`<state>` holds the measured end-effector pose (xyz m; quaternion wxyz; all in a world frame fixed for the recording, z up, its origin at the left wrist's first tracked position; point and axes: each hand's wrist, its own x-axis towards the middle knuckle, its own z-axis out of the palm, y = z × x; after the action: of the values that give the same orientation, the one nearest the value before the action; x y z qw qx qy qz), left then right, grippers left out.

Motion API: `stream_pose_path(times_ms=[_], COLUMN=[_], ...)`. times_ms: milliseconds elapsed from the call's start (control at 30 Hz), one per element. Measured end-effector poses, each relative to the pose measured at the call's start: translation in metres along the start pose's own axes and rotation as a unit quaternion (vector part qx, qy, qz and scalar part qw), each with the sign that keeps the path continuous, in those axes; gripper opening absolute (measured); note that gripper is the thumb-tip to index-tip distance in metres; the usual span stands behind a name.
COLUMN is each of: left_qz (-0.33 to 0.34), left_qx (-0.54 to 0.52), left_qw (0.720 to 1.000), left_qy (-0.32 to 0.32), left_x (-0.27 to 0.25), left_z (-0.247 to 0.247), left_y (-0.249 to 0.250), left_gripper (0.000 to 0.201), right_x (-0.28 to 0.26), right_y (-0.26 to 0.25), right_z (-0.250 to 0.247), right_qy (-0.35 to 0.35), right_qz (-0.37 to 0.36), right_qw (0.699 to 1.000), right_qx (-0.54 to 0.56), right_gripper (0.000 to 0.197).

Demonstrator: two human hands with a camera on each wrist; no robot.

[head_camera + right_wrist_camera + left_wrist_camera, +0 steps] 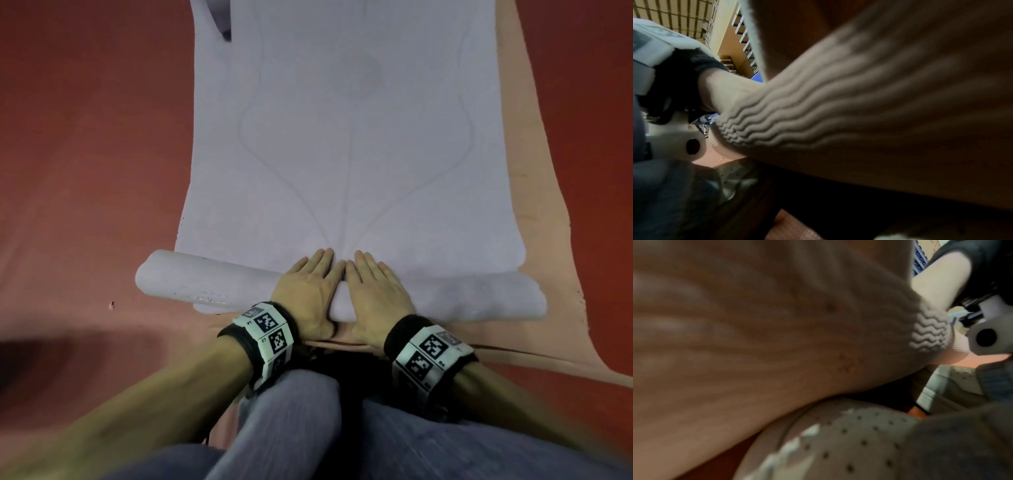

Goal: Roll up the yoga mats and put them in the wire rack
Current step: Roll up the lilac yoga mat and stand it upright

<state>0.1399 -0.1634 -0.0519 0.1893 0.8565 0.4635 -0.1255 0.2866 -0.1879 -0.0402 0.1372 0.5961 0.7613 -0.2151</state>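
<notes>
While I look down through the head view, my left hand [310, 291] and right hand [371, 291] lie flat side by side on the rolled part of the lavender yoga mat [342, 137], fingers straight and together, index fingers nearly touching. Both palms press the middle of the roll [212, 286]; neither hand curls round it. The roll runs crosswise at the near end of the mat, and its left end sticks out past the mat's left edge. The unrolled length stretches away from me, flat, with faint curved lines printed on it. Under it lies a peach mat [548, 240], showing along the right side and near edge. Both sit on the red floor [85, 154].

Tagged wristbands [270, 334] are on both wrists; my knees in grey trousers [291, 428] sit just behind the hands.

Left wrist view: blurry, mostly the mat's wavy ribbed underside [929, 334] close up, plus a perforated shoe [849, 443]. Right wrist view: same ribbed texture [818, 113], very close, with shelving [746, 48] far behind. Fingers are not visible in either wrist view.
</notes>
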Motion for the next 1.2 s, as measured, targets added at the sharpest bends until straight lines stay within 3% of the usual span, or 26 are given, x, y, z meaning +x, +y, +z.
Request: stream_pose_path(times_ms=[367, 467, 733, 900, 1000, 1100, 1200], left_qz=[-0.005, 0.006, 0.007, -0.031, -0.069, -0.057, -0.048], left_qx=[-0.004, -0.006, 0.009, 0.051, 0.051, -0.005, -0.035], left_qw=[1.000, 1.000, 0.999, 0.998, 0.996, 0.997, 0.997], left_qy=[-0.001, 0.004, -0.030, -0.026, -0.016, 0.052, 0.056], left_x=[-0.004, 0.001, 0.008, 0.002, -0.009, -0.016, -0.015], left_z=[0.000, 0.002, -0.007, -0.006, 0.002, 0.021, 0.021], left_y=[0.003, -0.002, -0.003, 0.002, 0.020, 0.037, 0.034], left_gripper=[0.108, 0.108, 0.110, 0.115, 0.104, 0.083, 0.084], right_x=[-0.005, 0.002, 0.014, 0.013, 0.012, 0.016, 0.021], right_y=[-0.002, 0.003, 0.005, 0.006, 0.007, 0.009, 0.011], right_z=[0.001, 0.001, -0.007, -0.004, -0.005, -0.010, -0.015], right_qy=[0.007, 0.018, -0.027, -0.041, -0.054, -0.084, -0.105], right_qz=[0.010, 0.005, -0.004, -0.007, -0.002, 0.002, 0.003], right_qw=[1.000, 1.000, 1.000, 0.999, 0.999, 0.996, 0.994], right_qx=[0.018, 0.011, -0.008, -0.002, 0.009, 0.022, 0.019], right_gripper=[0.100, 0.108, 0.115, 0.112, 0.111, 0.108, 0.105])
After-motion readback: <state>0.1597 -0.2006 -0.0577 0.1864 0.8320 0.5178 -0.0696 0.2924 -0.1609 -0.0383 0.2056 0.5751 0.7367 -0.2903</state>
